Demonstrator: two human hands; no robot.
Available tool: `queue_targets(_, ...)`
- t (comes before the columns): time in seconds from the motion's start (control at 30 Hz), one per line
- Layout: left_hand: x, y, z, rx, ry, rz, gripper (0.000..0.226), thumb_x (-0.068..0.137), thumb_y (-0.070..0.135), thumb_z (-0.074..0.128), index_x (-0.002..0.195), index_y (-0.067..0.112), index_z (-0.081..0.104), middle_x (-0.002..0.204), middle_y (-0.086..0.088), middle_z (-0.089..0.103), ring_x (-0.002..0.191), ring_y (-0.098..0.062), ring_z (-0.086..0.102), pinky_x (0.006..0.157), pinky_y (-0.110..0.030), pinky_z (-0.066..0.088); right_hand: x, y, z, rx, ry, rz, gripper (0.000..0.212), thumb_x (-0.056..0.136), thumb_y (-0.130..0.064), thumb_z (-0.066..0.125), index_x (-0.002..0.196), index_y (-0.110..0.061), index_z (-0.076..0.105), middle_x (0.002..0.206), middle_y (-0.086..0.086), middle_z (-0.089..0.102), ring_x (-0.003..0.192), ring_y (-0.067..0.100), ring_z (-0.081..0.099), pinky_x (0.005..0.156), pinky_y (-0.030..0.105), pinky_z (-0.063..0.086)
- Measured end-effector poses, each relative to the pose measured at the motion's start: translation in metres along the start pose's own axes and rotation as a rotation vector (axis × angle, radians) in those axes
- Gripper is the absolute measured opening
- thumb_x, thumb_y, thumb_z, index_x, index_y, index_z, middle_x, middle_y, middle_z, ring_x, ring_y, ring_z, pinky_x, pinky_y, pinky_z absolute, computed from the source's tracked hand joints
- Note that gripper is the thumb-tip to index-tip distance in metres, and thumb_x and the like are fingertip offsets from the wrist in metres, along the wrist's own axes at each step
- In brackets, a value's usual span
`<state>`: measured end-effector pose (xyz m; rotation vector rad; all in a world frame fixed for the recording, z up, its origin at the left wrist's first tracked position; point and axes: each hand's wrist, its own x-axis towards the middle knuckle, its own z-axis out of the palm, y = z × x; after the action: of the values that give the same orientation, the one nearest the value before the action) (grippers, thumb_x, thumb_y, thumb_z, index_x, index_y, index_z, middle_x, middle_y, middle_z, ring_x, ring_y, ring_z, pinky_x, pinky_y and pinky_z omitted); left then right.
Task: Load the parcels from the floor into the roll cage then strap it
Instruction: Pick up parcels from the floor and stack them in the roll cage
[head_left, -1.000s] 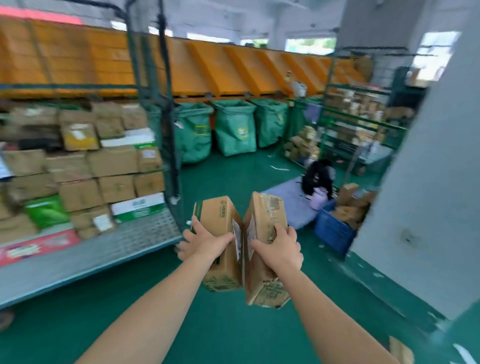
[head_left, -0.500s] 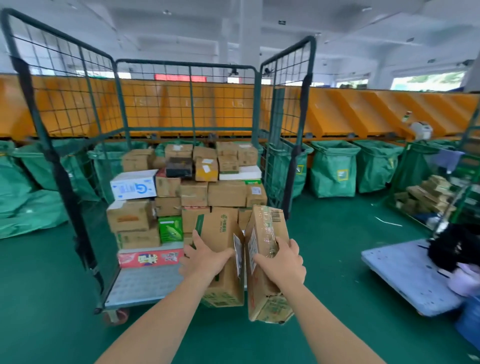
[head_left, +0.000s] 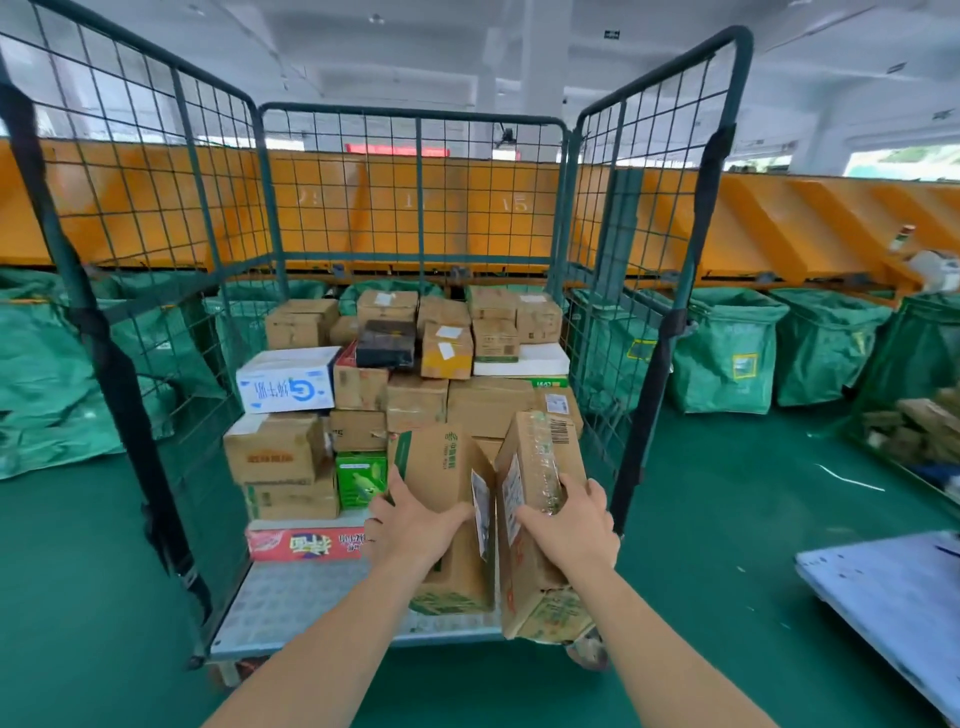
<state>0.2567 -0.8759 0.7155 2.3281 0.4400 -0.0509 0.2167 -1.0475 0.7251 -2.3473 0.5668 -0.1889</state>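
The green floor (head_left: 727, 519) of a warehouse ran back to a line of orange chutes (head_left: 779, 228) along the far wall, with green sacks (head_left: 727, 353) standing under them.

In the head view, the roll cage (head_left: 415, 111) stood straight ahead, its front open and its 3 mesh walls upright. A black strap (head_left: 119, 379) hung down the front post of the left wall, and a second strap (head_left: 670, 332) hung down the front post of the right wall. Inside, a stack of parcels (head_left: 415, 400) filled the back of the cage to roughly mid-height. Among them were a white box (head_left: 285, 384) on the left and a flat red box (head_left: 304, 544) at the bottom front. The front of the metal deck (head_left: 291, 597) lay bare.

The left hand (head_left: 410, 525) gripped a brown box with green print (head_left: 441, 467), fingers round its left edge. The right hand (head_left: 571, 525) gripped a taped brown box (head_left: 535, 447), fingers curled over its right side. Both boxes were held upright, side by side and close together, in the air at the cage's open front. A pale flat trolley (head_left: 893, 597) stood off to the right.
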Motion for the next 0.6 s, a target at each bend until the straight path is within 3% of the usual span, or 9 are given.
queue_targets(0.2,0.103,0.062,0.017,-0.020,0.060,-0.030,0.126,0.062,0.072,0.069,0.153,0.031,-0.009,0.154,-0.013,0.019,0.138,-0.037,0.026,0.112,-0.050,0.027,0.129,-0.034,0.019,0.005,-0.031,-0.059,0.083,0.077,-0.060,0.066,0.150,-0.032,0.035,0.163,0.004,0.016,0.139,0.035,0.035,0.109,0.048,0.036)
queue_targets(0.6,0.276,0.150,0.030,-0.198,0.284,-0.068,0.116,0.069,0.068,0.069,0.154,0.028,0.000,0.154,-0.015,0.021,0.137,-0.039,0.028,0.110,-0.052,0.026,0.331,-0.094,0.054,0.148,-0.026,-0.115,0.087,0.079,-0.060,0.067,0.147,-0.017,0.033,0.152,0.009,0.033,0.133,0.034,0.040,0.106,0.048,0.039)
